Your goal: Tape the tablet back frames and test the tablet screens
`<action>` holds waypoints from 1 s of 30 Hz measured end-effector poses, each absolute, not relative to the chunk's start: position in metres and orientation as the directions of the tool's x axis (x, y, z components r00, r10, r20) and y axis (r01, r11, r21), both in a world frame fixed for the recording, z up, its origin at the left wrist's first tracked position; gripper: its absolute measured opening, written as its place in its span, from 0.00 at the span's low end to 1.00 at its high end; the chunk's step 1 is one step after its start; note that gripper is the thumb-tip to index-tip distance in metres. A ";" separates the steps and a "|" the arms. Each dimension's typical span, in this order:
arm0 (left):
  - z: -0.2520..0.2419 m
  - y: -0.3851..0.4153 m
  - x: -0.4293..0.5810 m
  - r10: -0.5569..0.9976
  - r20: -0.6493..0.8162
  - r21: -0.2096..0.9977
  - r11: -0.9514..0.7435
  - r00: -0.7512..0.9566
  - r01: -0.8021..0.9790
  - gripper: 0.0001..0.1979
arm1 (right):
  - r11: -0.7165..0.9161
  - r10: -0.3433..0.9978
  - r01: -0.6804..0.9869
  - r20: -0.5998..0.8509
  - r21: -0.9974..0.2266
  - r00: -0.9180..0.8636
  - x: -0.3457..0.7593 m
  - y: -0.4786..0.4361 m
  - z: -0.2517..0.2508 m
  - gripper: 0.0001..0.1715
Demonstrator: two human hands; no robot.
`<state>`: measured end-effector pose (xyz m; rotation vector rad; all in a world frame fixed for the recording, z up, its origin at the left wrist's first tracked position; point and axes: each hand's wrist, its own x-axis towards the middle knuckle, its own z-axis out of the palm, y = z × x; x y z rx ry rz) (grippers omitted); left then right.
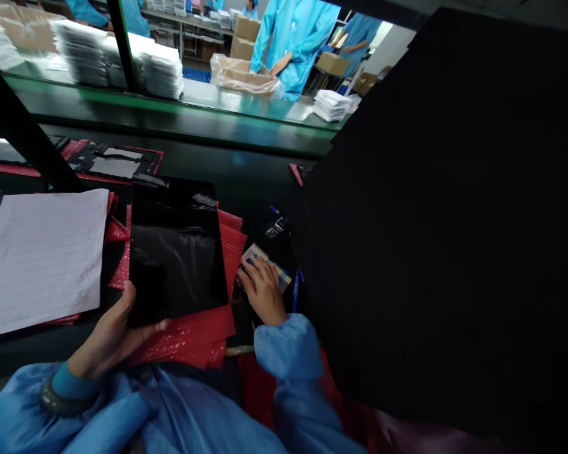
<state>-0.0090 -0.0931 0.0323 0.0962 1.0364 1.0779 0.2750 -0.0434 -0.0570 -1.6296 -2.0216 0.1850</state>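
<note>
A glossy black screen panel (177, 252) lies at the near side of the bench (246, 170), shiny face up, above a spread of red bubble-wrap bags (184, 340). Its long axis runs away from the wearer, the far end leaning slightly left; 1 short edge faces the wearer. The left hand (116, 331) grips the near left corner, thumb at the left edge and the other fingers reaching under the near edge.

Just right of the bags, the right hand (265, 293) rests, fingers spread and pointing away, on a small pale packet (283, 277) with blue markings; whether they grip it I cannot tell. Beside that hand lies 1 blue pen (296, 290), also pointing away from the wearer.

Left of the panel, a printed sheet (42, 252) lies over more red wrap. Beyond the panel, a black device housing (116, 162) with a pale plate sits on red wrap. A large black surface (430, 221) fills the right side.

Farther off are stacks of white packets (161, 72) and a person in a blue smock (298, 38), hands at a plastic-lined carton (241, 75).
</note>
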 end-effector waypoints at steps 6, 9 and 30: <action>0.028 -0.090 -0.007 0.816 -0.568 0.624 0.515 0.112 -0.588 0.21 | 0.201 0.945 0.890 0.319 -0.409 -0.067 0.280 -0.044 -0.059 0.22; 0.027 -0.088 -0.007 0.837 -0.530 0.648 0.504 0.137 -0.571 0.25 | 0.214 0.940 0.890 0.334 -0.402 -0.075 0.282 -0.045 -0.059 0.21; 0.020 -0.089 -0.004 0.833 -0.463 0.552 0.539 0.304 -0.636 0.33 | 0.218 0.829 0.779 0.533 -0.588 0.170 0.287 -0.055 -0.053 0.26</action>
